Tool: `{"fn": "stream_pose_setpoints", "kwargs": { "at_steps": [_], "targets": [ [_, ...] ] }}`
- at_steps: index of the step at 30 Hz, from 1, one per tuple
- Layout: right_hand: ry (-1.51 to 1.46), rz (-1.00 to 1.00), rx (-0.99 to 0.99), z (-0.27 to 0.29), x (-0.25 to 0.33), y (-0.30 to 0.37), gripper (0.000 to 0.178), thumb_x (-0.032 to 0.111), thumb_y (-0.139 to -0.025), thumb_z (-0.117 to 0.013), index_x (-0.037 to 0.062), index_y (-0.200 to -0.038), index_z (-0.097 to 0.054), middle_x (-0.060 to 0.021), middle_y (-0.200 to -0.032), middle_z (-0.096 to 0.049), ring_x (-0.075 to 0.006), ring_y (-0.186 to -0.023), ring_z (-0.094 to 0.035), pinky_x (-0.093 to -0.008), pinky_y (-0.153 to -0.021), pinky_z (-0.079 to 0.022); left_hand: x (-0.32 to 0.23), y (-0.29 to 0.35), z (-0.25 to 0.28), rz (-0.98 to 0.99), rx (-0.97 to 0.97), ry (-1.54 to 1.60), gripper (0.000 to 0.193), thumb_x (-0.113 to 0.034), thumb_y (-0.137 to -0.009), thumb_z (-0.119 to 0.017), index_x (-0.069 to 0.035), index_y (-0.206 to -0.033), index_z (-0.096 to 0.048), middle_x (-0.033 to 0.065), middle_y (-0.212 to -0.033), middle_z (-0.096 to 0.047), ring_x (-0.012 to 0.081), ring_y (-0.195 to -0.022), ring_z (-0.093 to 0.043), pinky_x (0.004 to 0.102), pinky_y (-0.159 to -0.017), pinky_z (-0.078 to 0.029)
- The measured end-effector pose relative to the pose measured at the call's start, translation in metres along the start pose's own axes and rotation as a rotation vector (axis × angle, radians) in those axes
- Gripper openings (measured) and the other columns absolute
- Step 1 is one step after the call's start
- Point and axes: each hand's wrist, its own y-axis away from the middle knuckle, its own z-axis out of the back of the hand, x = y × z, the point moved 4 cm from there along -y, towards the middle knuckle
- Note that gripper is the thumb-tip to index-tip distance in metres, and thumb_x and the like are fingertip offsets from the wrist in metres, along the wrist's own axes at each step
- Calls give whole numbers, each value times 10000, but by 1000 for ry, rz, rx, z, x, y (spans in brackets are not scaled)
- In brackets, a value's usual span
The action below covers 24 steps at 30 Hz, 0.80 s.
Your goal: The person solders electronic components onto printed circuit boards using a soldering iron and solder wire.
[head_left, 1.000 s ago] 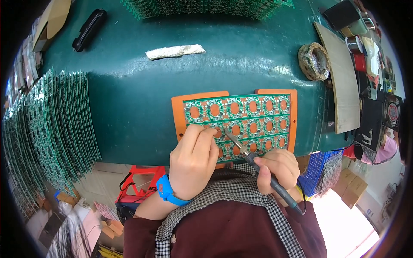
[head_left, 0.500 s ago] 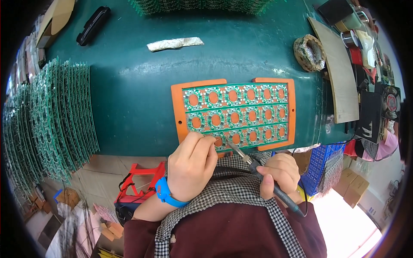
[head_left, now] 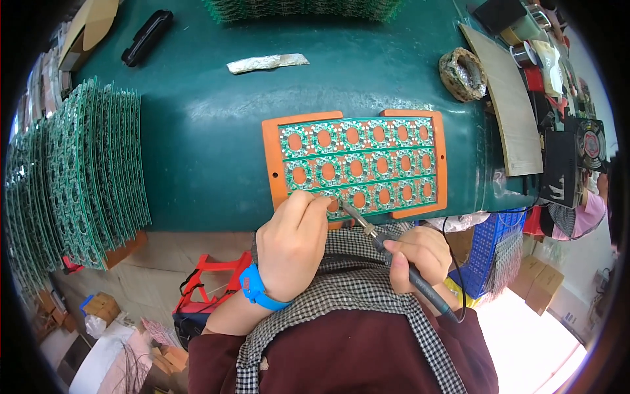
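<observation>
A green circuit board panel [head_left: 387, 157] with rows of round cutouts lies in an orange holder [head_left: 273, 148] at the near edge of the table. My left hand [head_left: 293, 230], with a blue wristband, rests over the panel's near left corner. Its fingers are pinched together by a cutout in the nearest row; whatever they hold is too small or hidden. In my right hand [head_left: 420, 257] is a soldering iron [head_left: 425, 287], gripped like a pen. The iron's metal tip slants up and left to the panel, close beside my left fingertips.
Upright stacks of green boards [head_left: 95, 174] stand at the left, and more boards [head_left: 302, 8] at the far edge. A crumpled pale strip [head_left: 268, 63], a black case [head_left: 147, 38], a rough round bowl [head_left: 462, 75] and a wooden board [head_left: 505, 98] lie around. The iron's cable [head_left: 464, 282] hangs at right.
The soldering iron's tip has shifted slightly left, nearer my left fingertips. My left hand keeps its pinch at the same corner. The whole view has shifted a little.
</observation>
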Motion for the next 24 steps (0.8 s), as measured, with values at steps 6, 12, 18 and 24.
{"fn": "stream_pose_setpoints", "kwargs": {
  "at_steps": [6, 12, 18, 24],
  "targets": [
    [-8, -8, -17, 2, 2, -1, 80, 21, -705, -613, -10, -775, -635, -45, -592, -579, -168, -440, -543, -269, -405, -419, -1, 0, 2, -23, 41, -31, 146, 34, -780, -663, -4, -919, -636, 85, -819, -554, 238, -687, -601, 325, -572, -485],
    [-28, 65, -60, 10, 5, 17, 79, 39, -719, -594, -20, -764, -622, -55, -591, -556, -179, -459, -544, -288, -419, -432, 10, 14, 9, 42, -10, 49, 185, 31, -751, -675, -17, -919, -615, 86, -825, -558, 239, -670, -611, 326, -557, -497],
    [-63, 97, -40, 6, 8, 14, 83, 48, -724, -586, -19, -759, -622, -47, -599, -559, -170, -462, -544, -285, -417, -431, 14, 18, 14, 9, -37, 70, 186, 38, -751, -672, -12, -921, -615, 92, -813, -563, 246, -644, -608, 327, -546, -489],
    [-91, 88, -16, 1, 11, 10, 77, 36, -714, -591, -12, -759, -631, -42, -594, -554, -167, -460, -543, -281, -419, -433, 17, 22, 15, 43, -26, 42, 169, 27, -748, -677, -20, -903, -627, 78, -732, -553, 235, -598, -589, 330, -511, -466]
  ]
}}
